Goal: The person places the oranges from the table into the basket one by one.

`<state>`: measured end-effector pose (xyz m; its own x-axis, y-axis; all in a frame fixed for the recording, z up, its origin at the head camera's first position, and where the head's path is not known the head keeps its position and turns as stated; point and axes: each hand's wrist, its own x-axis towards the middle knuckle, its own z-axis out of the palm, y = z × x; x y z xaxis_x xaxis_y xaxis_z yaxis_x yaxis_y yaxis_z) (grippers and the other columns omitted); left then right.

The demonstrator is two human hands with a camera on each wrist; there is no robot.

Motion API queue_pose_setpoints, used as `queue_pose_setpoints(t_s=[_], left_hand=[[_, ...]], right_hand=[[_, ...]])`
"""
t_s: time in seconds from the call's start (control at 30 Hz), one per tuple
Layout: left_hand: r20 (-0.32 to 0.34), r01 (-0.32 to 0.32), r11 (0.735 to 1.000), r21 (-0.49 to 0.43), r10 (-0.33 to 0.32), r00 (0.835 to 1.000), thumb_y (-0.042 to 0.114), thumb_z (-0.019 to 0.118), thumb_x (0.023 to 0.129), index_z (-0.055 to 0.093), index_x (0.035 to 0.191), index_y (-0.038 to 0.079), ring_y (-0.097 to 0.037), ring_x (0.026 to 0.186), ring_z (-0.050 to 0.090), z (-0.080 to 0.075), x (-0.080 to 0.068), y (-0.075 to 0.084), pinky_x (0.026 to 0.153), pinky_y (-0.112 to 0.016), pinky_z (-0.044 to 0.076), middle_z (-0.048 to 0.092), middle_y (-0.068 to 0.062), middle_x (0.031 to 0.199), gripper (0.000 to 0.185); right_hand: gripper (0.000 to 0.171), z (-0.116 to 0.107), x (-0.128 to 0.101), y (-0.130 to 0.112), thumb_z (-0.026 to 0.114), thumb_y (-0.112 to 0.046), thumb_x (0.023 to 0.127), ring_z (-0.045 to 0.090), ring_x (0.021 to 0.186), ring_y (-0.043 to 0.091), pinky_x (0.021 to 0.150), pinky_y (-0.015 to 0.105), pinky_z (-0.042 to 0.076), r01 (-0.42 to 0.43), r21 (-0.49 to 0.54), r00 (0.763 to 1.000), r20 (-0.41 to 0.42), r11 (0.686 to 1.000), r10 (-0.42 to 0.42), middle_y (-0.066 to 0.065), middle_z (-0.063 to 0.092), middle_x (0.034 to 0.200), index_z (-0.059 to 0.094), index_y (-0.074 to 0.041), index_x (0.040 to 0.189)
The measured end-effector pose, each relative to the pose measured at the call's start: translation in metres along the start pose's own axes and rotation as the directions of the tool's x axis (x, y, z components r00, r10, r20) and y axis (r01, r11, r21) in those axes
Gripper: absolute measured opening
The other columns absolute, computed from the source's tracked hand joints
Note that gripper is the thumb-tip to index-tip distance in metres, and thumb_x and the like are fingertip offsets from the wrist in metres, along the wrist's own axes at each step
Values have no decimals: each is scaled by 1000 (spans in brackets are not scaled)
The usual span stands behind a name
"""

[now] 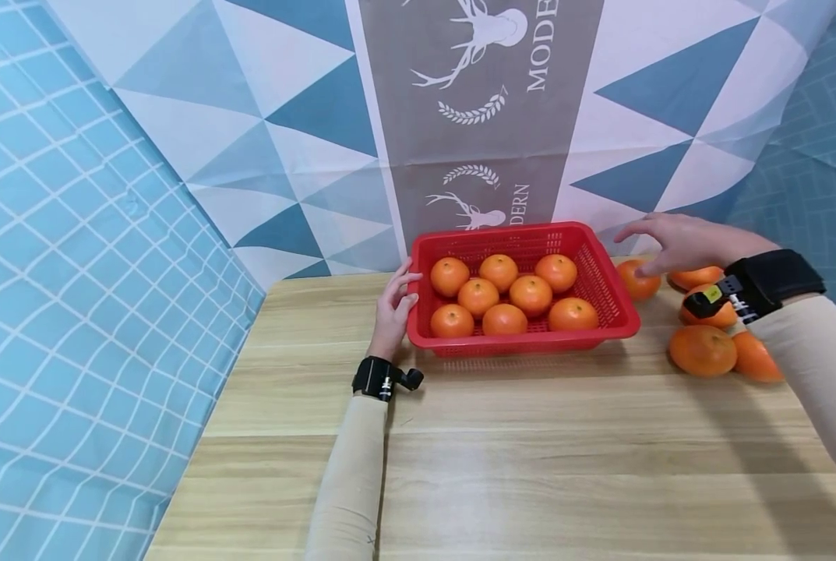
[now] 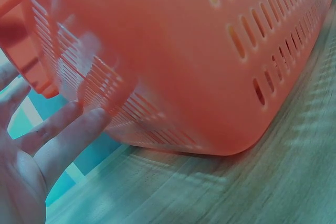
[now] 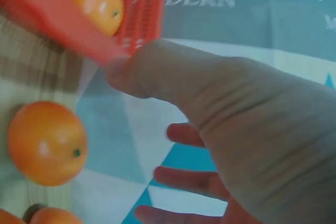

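A red plastic basket (image 1: pixel 523 343) with slotted walls stands against the patterned backdrop and holds several oranges (image 1: pixel 530 295). At its left end, my left hand (image 1: pixel 391 312) touches the rim and wall with nearly straight fingers; in the left wrist view, fingertips lie against the slotted end wall (image 2: pixel 118 98). Beyond the right end, my right hand (image 1: pixel 691 238) hovers with fingers spread and nothing held. Beneath that hand is a single orange (image 1: pixel 638 282), close to the basket's right side. From the right wrist, this orange (image 3: pixel 48 143) appears apart from the thumb and fingers.
More loose oranges (image 1: pixel 703 351) lie in a group on the right of the wooden table (image 1: pixel 516 452), partly behind the right wrist strap. A patterned backdrop (image 1: pixel 474 140) rises just behind the basket. Blue tiled-print cloth (image 1: pixel 95 312) flanks the left edge.
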<state>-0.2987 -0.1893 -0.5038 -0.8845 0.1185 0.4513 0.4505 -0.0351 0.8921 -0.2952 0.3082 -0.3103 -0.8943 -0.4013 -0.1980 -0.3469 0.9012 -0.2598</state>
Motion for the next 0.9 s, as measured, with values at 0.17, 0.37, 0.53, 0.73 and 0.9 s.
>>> queue_pose_setpoints(t_s=[0.17, 0.37, 0.53, 0.73, 0.9], left_hand=[[-4, 5, 1000, 25, -5, 1000, 13, 57, 110, 68, 148, 2, -38, 165, 47, 3, -3, 7, 120, -47, 58, 41, -7, 184, 41], [-23, 47, 997, 61, -45, 999, 5, 52, 109, 65, 148, -4, -40, 163, 49, 8, -5, 17, 122, -48, 56, 41, -8, 184, 41], [-32, 72, 996, 61, -70, 997, 0, 50, 109, 62, 149, -8, -42, 163, 50, 11, -4, 21, 122, -52, 53, 40, -7, 184, 42], [-38, 73, 995, 66, -71, 997, -1, 51, 110, 64, 147, -7, -35, 169, 43, 12, -3, 22, 123, -51, 52, 41, -7, 183, 40], [-38, 74, 995, 67, -72, 997, -1, 50, 111, 63, 148, -8, -35, 171, 41, 11, -3, 22, 123, -53, 52, 40, -6, 184, 40]], right_hand=[[73, 7, 11, 9, 89, -17, 92, 49, 139, 61, 97, 74, 63, -26, -36, 1000, -11, 999, 26, 39, 49, 159, 58, -4, 157], [77, 13, 21, 15, 89, -18, 90, 47, 140, 63, 98, 74, 64, -53, -34, 998, -28, 998, 52, 41, 46, 160, 58, -3, 158], [79, 15, 25, 18, 87, -22, 92, 40, 142, 66, 100, 77, 62, -108, -30, 992, -68, 994, 106, 42, 38, 162, 54, -3, 161], [81, 21, 26, 26, 88, -25, 91, 35, 143, 66, 101, 81, 59, -132, 5, 989, -68, 991, 132, 42, 34, 165, 54, -3, 161], [80, 33, 32, 34, 88, -26, 91, 36, 144, 66, 103, 82, 56, -126, 33, 989, -67, 991, 128, 41, 34, 166, 54, -2, 160]])
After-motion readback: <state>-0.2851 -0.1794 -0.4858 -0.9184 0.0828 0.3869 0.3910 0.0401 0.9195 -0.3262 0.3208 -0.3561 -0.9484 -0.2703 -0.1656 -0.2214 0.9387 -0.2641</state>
